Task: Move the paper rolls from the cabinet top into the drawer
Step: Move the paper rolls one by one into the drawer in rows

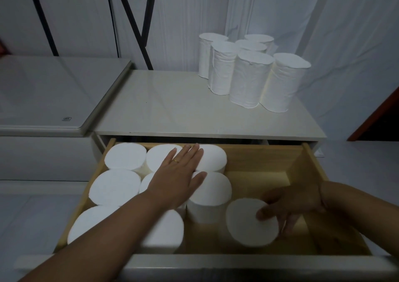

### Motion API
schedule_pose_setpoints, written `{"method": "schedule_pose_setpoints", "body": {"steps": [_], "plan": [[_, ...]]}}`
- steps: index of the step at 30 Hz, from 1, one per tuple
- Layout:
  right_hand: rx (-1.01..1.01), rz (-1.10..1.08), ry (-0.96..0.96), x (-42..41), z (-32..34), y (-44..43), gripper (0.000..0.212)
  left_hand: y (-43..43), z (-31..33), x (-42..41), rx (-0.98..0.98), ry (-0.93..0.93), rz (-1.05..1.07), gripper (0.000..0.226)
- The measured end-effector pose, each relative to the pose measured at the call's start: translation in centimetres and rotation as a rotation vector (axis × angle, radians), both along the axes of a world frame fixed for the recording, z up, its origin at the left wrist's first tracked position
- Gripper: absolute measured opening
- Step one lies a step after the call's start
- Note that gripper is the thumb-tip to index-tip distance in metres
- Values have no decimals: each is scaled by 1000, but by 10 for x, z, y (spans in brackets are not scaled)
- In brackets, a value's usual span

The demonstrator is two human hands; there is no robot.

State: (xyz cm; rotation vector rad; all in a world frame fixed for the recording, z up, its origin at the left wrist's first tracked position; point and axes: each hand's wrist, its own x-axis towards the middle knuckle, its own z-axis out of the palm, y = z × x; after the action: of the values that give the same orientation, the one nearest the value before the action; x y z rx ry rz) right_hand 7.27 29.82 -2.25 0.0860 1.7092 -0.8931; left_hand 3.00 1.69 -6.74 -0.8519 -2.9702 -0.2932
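Note:
Several white paper rolls (248, 74) stand upright in a cluster at the back right of the pale cabinet top (172, 109). Below it the wooden drawer (265, 169) is pulled out, its left half packed with several upright rolls (121, 186). My left hand (179, 173) lies flat, fingers spread, on top of the middle rolls. In the right part of the drawer my right hand (289, 208) grips one more upright roll (248, 223) by its side, next to the packed ones.
A white appliance with a flat lid (49, 96) stands to the left of the cabinet. Black metal bars (138, 22) lean against the white wall behind. The drawer's right half shows bare wooden floor. The drawer's pale front edge (237, 264) is nearest me.

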Motion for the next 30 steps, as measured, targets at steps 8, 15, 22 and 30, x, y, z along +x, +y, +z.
{"method": "schedule_pose_setpoints", "body": {"steps": [8, 15, 22, 30], "plan": [[-213, -203, -53, 16, -24, -27, 59, -2, -4, -1, 17, 36, -12, 63], [-260, -206, -28, 19, -31, -58, 49, -2, -4, 0, 19, 40, -10, 62], [-225, -211, 16, 21, -29, -63, 42, -1, -5, -1, 12, 38, -8, 69], [-35, -257, 771, -9, 41, -37, 56, 5, 6, -3, 160, 73, -29, 62]]}}
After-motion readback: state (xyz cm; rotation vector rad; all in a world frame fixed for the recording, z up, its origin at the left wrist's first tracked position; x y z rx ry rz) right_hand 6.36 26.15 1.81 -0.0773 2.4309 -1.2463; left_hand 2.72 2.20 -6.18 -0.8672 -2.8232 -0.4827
